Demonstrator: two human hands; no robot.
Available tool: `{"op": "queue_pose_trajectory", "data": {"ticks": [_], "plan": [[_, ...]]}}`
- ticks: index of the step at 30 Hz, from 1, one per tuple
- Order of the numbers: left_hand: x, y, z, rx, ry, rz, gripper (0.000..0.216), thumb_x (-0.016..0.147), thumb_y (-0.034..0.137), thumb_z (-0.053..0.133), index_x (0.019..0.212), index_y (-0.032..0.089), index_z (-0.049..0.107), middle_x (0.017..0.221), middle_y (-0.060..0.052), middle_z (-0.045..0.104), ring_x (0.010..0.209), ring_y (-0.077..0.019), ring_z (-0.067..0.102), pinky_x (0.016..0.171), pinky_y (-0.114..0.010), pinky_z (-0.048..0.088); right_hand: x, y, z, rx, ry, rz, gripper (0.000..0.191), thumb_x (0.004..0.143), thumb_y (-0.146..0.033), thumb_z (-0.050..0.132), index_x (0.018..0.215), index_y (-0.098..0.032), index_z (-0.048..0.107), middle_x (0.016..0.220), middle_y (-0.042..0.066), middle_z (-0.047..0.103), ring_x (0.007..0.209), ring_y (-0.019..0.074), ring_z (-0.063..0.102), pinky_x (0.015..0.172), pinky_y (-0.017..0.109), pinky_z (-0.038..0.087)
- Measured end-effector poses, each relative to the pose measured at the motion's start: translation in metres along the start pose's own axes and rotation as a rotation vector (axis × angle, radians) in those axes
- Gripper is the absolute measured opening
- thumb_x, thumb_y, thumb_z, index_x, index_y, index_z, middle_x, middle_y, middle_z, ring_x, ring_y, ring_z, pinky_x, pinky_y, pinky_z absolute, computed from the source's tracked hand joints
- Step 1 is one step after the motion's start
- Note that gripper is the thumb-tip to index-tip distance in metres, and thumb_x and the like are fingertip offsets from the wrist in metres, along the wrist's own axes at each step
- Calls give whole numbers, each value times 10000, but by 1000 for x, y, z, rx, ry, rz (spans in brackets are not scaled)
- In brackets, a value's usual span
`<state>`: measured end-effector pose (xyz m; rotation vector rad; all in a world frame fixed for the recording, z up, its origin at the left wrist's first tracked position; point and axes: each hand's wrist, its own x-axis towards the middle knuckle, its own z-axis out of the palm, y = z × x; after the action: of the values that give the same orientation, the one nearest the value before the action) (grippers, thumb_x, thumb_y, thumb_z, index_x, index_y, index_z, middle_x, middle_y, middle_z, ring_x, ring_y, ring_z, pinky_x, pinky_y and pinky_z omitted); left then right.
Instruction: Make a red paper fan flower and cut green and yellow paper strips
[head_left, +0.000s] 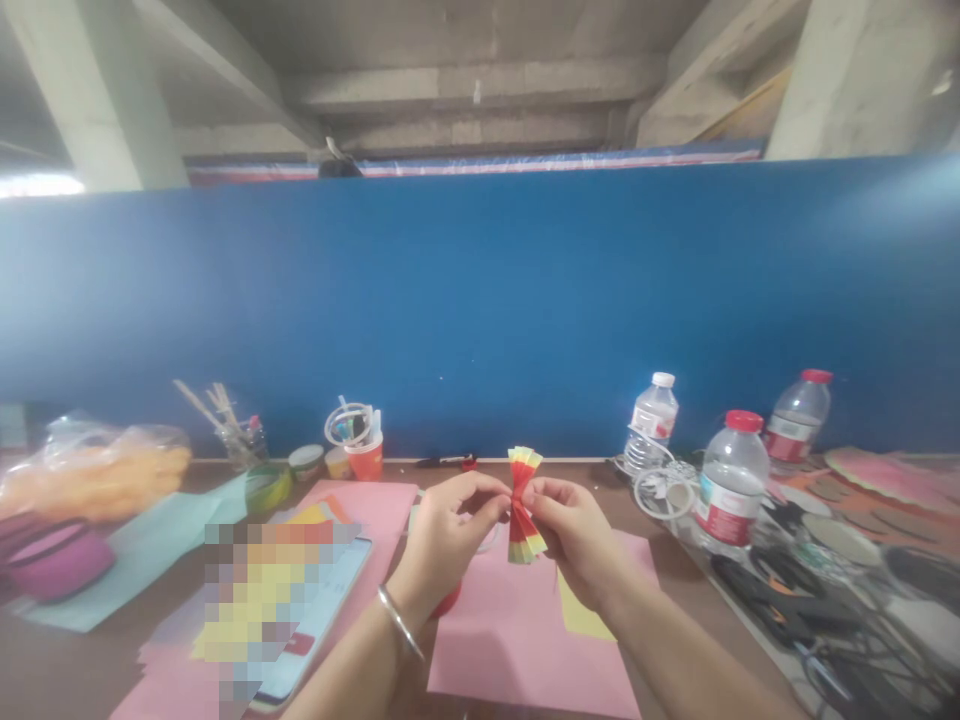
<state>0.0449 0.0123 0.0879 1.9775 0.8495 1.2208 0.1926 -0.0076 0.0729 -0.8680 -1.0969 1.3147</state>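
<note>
A pleated paper bow [526, 540], red in the middle with pale yellow ends, is held upright above the table. My left hand [459, 515], with a silver bangle at the wrist, pinches its narrow waist from the left. From the right, the thumb and fingers of my right hand [568, 530] close on the same waist. Beneath both hands lies a pink paper sheet [517, 640], with a yellow paper piece [589, 608] on it. A small red object [448, 600] shows partly behind my left wrist.
Bottles [733, 485], tape rolls and cables crowd the right side. On the left are a tablet-like device [330, 590] with a pixelated area, coloured papers, a magenta roll [64, 560] and an orange cup [365, 460] of tools. A blue partition [480, 300] stands behind.
</note>
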Motion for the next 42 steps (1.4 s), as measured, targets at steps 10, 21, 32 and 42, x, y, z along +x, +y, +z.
{"op": "queue_pose_trajectory", "data": {"ticks": [10,21,32,42], "plan": [[0,-2,-3,215,-11,185,89,787,131,504,752,190,562,730,27,597,658,-102,530,626,-209,412,-4,-1,3,48,-9,82,229,648,-361,626,620,-150,539,505,-25,480,423,67,378,400,200,240],[0,1,-2,134,-38,6,99,776,129,455,725,185,520,681,32,554,625,-107,500,575,-207,388,-2,4,4,18,-15,75,132,696,-262,550,623,-166,495,460,-73,361,388,44,221,389,204,131],[5,1,-5,122,49,-128,132,820,260,440,807,208,561,769,18,600,677,-135,535,612,-236,399,-1,-1,5,-133,125,48,141,689,-260,521,595,-165,474,414,-99,274,400,49,145,396,223,99],[4,-3,0,56,-80,-243,181,753,287,516,673,163,622,646,-14,629,615,-148,534,570,-251,390,-3,-1,7,-243,171,5,120,677,-215,497,573,-154,492,440,-72,350,409,49,212,399,212,146]]}}
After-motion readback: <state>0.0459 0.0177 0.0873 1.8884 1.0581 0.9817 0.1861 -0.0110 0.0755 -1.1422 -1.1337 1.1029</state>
